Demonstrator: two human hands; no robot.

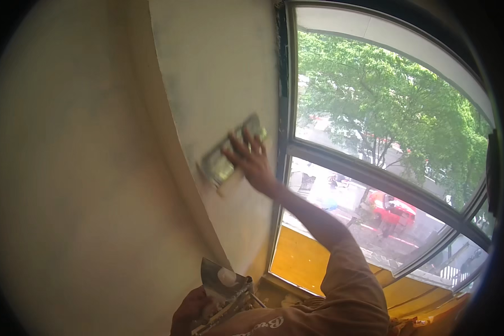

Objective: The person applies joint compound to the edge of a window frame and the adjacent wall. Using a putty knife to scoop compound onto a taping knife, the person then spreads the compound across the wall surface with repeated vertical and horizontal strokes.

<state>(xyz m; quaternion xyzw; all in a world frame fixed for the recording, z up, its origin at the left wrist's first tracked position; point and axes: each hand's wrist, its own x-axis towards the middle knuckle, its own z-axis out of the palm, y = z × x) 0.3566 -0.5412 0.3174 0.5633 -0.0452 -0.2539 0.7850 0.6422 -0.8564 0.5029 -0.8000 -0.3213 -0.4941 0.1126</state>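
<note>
Steel trowel (229,154) pressed flat on wall (218,67) mid-frame, clamped under right hand (252,159). Hawk (221,283) with putty gripped in left hand (187,313), bottom centre. Window (375,168) right.

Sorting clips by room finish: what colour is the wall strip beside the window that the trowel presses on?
Off-white, pale cream plaster wall under the trowel in the right hand; head view.

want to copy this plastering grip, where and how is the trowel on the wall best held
Grip the trowel at the middle of its back, from the room side, as the right hand does. The blade lies flat against the wall, so only its back is free, and spread fingers there press it evenly. The left hand holds a second blade with plaster.
</note>
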